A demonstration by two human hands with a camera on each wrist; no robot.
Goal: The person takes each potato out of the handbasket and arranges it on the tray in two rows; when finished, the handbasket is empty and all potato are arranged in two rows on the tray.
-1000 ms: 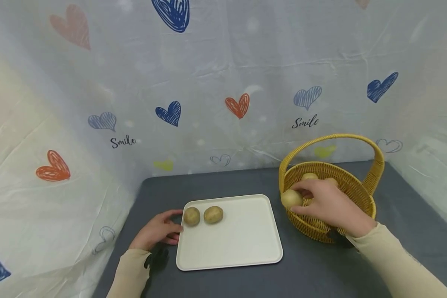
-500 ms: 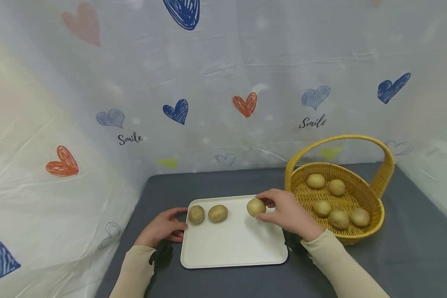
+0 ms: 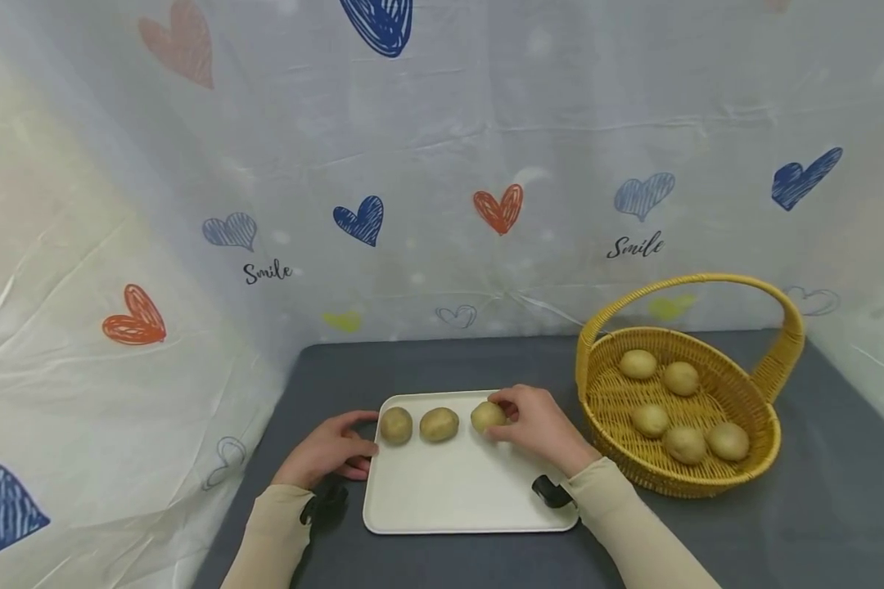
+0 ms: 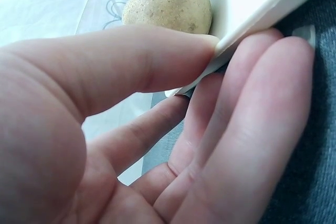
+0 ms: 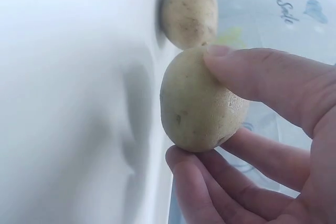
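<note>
My left hand (image 3: 327,450) is at the left edge of the white tray (image 3: 467,499), thumb on the rim, fingers bent beneath and against its outer side, so the edge is pinched between them. My right hand (image 3: 543,429) holds a potato (image 3: 488,416), thumb on one side and fingertips on the other, over the far part of the tray near its far rim; whether the underside touches the surface I cannot tell. Two more lie in line with it along that far edge: the left potato (image 3: 396,426) close by the corner, the middle potato (image 3: 439,424) just beside it, then a wider gap to the one I hold. White surface runs from the row down to the near rim, room across the full width except where my right wrist crosses the near right corner. To the right, a strip of dark tabletop (image 3: 442,357) separates tray from wicker basket (image 3: 651,474), its tall handle arching over the bowl, with five potatoes (image 3: 685,444) inside its rim.
</note>
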